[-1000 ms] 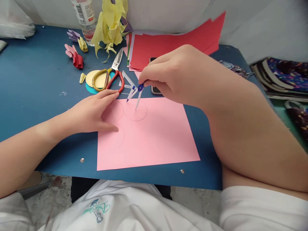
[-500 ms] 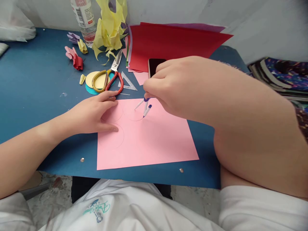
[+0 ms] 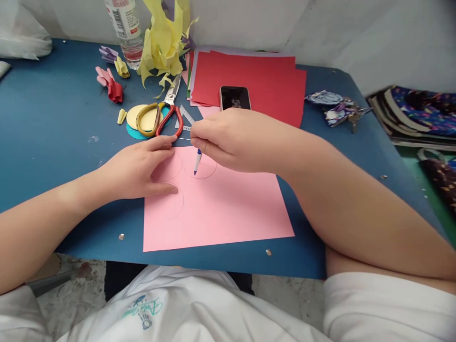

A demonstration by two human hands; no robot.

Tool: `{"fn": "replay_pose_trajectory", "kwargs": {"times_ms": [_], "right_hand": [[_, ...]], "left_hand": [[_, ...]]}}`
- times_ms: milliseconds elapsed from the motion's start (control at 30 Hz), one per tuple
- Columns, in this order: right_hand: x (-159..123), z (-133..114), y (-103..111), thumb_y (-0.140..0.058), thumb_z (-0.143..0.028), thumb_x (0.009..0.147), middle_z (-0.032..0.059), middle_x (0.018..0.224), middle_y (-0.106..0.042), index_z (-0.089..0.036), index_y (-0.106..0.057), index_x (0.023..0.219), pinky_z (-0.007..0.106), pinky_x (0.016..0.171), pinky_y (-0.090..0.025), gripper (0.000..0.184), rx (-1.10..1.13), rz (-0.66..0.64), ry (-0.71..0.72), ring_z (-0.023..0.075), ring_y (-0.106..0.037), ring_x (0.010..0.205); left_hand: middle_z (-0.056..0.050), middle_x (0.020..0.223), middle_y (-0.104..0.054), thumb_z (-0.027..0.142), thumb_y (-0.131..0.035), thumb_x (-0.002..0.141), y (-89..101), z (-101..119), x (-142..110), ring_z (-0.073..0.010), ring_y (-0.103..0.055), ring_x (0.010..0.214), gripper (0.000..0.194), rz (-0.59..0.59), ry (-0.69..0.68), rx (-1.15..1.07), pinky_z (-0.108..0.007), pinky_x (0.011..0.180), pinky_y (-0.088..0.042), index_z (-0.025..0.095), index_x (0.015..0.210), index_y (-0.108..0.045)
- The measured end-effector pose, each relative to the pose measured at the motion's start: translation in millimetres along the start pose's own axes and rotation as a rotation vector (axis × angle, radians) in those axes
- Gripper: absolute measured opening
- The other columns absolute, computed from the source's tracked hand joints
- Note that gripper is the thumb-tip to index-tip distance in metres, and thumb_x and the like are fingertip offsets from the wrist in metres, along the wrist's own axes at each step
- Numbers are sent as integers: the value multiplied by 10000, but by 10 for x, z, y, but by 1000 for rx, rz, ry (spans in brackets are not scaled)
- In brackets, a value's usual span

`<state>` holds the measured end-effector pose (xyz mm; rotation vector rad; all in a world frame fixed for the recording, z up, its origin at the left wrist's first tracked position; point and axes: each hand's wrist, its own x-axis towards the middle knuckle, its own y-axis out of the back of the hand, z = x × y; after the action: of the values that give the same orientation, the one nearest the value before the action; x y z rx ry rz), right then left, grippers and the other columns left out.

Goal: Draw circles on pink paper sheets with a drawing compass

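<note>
Okay, nearest first: pink sheet (image 3: 228, 209) lies flat on the blue surface (image 3: 71, 114), near the front edge. Left hand (image 3: 137, 168) rests on its left side, fingers spread, gripping nothing. Two circle outlines show there, lower (image 3: 183, 202) and upper, both partly covered by that hand. Third outline (image 3: 204, 178), beside the upper one, looks unfinished: gap near the pen tip, top hidden. No cuts visible in the sheet; its right part has no visible outlines. Right hand (image 3: 228, 137) has its fingers pinched on a compass (image 3: 197, 161), mostly hidden, pen leg on or just above the paper.

Beyond: scissors (image 3: 170, 99) over cream and blue paper rounds (image 3: 132, 116), phone (image 3: 235, 98) on red paper (image 3: 263, 80). Far back, bottle (image 3: 124, 28) stands by crumpled yellow paper (image 3: 162, 47); maybe some liquid low inside. White plastic bag (image 3: 23, 35) far left, contents unclear.
</note>
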<state>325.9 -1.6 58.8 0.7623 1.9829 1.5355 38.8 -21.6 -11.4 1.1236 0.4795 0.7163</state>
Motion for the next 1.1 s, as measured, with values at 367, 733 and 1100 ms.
{"fn": "replay_pose_trajectory", "kwargs": {"times_ms": [367, 733, 1100], "right_hand": [[17, 188, -67, -595, -436, 1209, 15, 749, -573, -271, -616, 873, 379, 764, -388, 375, 175, 75, 5, 234, -550, 757], [2, 215, -104, -639, -429, 1220, 30, 805, -638, -268, -682, 970, 385, 780, -417, 300, 158, 93, -34, 262, -627, 827], [-47, 142, -10, -499, -328, 1276, 80, 966, -679, -250, -656, 1035, 411, 759, -351, 298, 32, 20, -77, 285, -583, 839]], "left_hand": [[-210, 1910, -590, 851, -796, 970, -60, -78, 29, -504, -599, 1736, 960, 16, -1, -11, -605, 1491, -490, 148, 1622, -834], [-181, 1924, -577, 920, -817, 904, -93, -165, 60, -513, -598, 1726, 1030, 0, 20, -2, -616, 1474, -512, 212, 1652, -817], [-187, 1919, -581, 918, -802, 931, -98, -172, 44, -506, -593, 1736, 1013, 12, -5, -9, -614, 1480, -507, 203, 1649, -819]]}}
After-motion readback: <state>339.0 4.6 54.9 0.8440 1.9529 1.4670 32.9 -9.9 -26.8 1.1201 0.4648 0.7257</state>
